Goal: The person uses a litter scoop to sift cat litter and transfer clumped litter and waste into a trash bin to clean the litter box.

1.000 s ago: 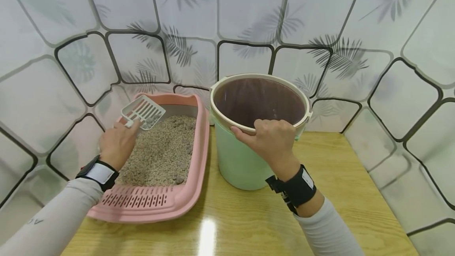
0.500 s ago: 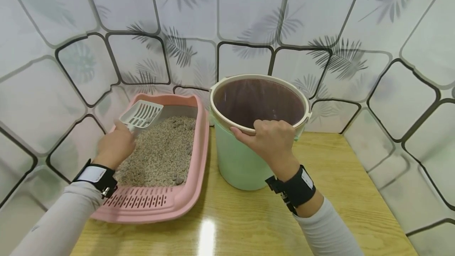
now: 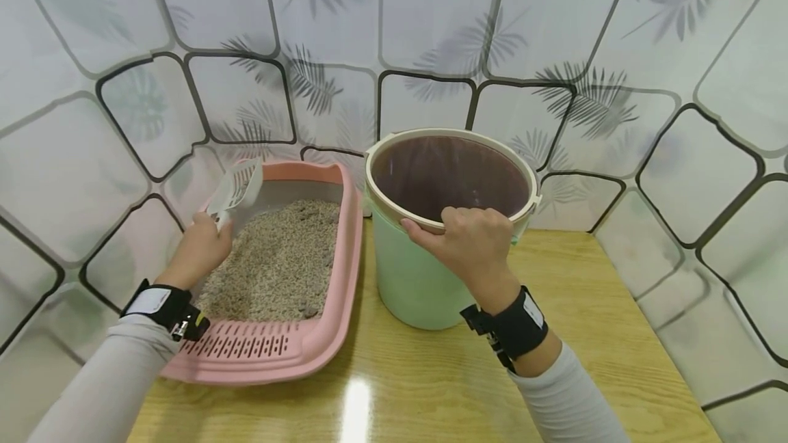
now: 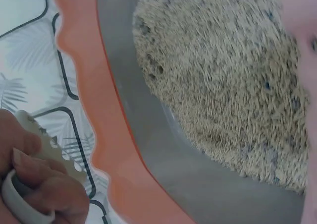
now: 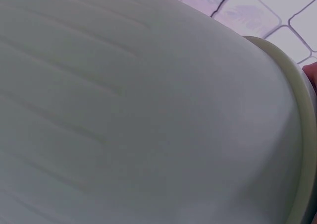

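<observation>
My left hand [image 3: 200, 248] grips the handle of a white slotted litter scoop [image 3: 239, 184] over the back left of the pink litter box [image 3: 352, 251]. The scoop is tipped steeply on its side, its slotted face turned toward the right. Low in the left wrist view, curled fingers [image 4: 49, 184] wrap the handle, partly hiding the scoop. Beige cat litter [image 3: 280, 258] with some grey clumps fills the box's floor. My right hand [image 3: 477, 241] holds the front rim of a pale green bin [image 3: 409, 279], thumb outside and fingers over the cream rim [image 3: 394, 209].
Box and bin stand side by side on a yellow wooden table [image 3: 431, 388]. A patterned curtain or wall covering [image 3: 425, 12] closes in the back and both sides. The bin's dark inside [image 3: 449, 173] faces up. Its ribbed wall [image 5: 173, 110] fills the right wrist view.
My left wrist has turned, tipping the scoop from nearly flat onto its side and slightly back. Grey clumps seen on it earlier no longer show. My right hand has stayed on the bin rim.
</observation>
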The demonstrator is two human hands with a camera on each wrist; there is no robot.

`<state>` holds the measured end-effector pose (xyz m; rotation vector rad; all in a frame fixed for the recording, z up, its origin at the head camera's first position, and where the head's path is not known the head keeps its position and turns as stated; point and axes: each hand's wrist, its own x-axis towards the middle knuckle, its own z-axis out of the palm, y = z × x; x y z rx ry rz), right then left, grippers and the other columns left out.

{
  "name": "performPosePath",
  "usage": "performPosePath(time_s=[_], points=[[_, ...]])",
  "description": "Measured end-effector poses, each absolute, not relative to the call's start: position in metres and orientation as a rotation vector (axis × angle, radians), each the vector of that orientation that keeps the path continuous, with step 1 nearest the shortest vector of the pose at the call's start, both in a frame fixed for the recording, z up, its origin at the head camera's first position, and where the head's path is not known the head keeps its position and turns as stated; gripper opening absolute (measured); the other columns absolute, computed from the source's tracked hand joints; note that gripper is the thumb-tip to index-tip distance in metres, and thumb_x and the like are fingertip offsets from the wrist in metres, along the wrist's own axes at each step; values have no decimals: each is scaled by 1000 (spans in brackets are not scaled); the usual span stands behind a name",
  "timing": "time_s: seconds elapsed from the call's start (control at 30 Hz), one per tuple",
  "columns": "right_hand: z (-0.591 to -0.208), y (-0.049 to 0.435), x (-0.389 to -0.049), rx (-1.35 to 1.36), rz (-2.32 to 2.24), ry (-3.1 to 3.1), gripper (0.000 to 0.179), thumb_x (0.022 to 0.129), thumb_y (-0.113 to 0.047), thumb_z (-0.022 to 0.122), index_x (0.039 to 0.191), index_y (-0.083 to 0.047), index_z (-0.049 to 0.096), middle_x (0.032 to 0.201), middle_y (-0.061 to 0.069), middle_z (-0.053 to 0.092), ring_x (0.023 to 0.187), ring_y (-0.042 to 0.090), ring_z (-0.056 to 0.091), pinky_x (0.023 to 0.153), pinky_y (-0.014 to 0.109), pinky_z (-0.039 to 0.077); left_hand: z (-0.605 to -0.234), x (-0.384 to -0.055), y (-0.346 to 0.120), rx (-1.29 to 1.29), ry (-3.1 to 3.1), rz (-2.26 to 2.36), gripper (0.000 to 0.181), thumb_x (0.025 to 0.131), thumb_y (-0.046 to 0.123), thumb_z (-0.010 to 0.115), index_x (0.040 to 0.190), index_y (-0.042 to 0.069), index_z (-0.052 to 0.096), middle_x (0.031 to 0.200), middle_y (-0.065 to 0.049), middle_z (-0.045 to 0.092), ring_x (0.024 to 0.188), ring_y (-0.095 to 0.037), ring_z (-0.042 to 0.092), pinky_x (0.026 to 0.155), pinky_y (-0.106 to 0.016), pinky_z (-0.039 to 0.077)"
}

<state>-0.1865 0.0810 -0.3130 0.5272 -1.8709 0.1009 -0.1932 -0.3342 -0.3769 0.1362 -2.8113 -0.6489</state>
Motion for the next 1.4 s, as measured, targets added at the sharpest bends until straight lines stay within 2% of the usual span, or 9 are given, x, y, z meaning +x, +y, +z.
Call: performPosePath(time_s=[0.1, 0.27, 0.47, 0.57, 0.8, 0.93, 1.13, 1.33, 1.4], points=[[-313, 82, -187, 524, 104, -1875, 76, 90, -71, 33, 41, -14, 30, 38, -2, 24, 37, 13, 13, 40, 28, 10, -373, -193, -335, 137, -2846, -682, 50, 102, 27, 33, 106, -23, 37, 80, -34, 53, 62, -41, 55, 54, -48, 42], [-312, 83, -186, 524, 106, -1870, 76, 90, -71, 34, 41, -14, 30, 37, -2, 24, 37, 13, 14, 39, 28, 10, -369, -190, -334, 176, -2866, -565, 46, 102, 25, 33, 103, -20, 37, 84, -44, 55, 68, -54, 58, 56, -57, 43], [-311, 85, -186, 519, 108, -1852, 76, 90, -71, 34, 41, -13, 31, 36, -2, 25, 36, 14, 15, 39, 29, 11, -371, -184, -320, 76, -2615, -126, 21, 96, 6, 41, 89, -13, 42, 57, -33, 55, 44, -46, 54, 35, -52, 36], [-311, 85, -187, 527, 104, -1852, 76, 91, -71, 33, 41, -13, 31, 37, -2, 25, 36, 13, 15, 39, 28, 11, -371, -181, -310, -30, -2431, 62, 8, 89, -5, 45, 83, -10, 45, 50, -28, 54, 38, -42, 52, 32, -52, 35], [-312, 87, -189, 501, 98, -1898, 76, 89, -72, 33, 41, -13, 32, 37, -1, 28, 35, 15, 18, 38, 30, 13, -362, -180, -297, -134, -2377, 163, 20, 90, -5, 49, 74, -1, 38, 46, -17, 46, 36, -34, 48, 31, -47, 34], [-311, 88, -189, 500, 83, -1907, 76, 90, -73, 32, 41, -14, 33, 37, -1, 28, 35, 15, 17, 38, 30, 14, -359, -183, -300, -113, -2427, 78, 14, 88, -1, 50, 79, -10, 43, 48, -22, 49, 37, -38, 50, 32, -51, 37], [-310, 87, -189, 520, 74, -1873, 76, 90, -71, 33, 41, -14, 32, 37, -2, 26, 36, 13, 15, 38, 28, 11, -329, -192, -313, -39, -2984, -364, 46, 101, 24, 35, 101, -22, 40, 74, -28, 52, 56, -35, 53, 47, -44, 41], [-310, 84, -188, 530, 77, -1871, 75, 89, -71, 35, 41, -14, 31, 37, -3, 25, 36, 12, 14, 39, 27, 10, -275, -195, -294, -145, -3018, -451, 40, 102, 28, 31, 79, -3, 43, 73, -16, 44, 58, -27, 46, 49, -36, 37], [-310, 83, -187, 531, 82, -1877, 75, 89, -72, 36, 41, -15, 32, 37, -3, 25, 36, 12, 14, 39, 27, 10, -252, -195, -277, -166, -3004, -428, 39, 102, 28, 32, 85, -4, 43, 74, -16, 44, 59, -27, 47, 49, -37, 39]])
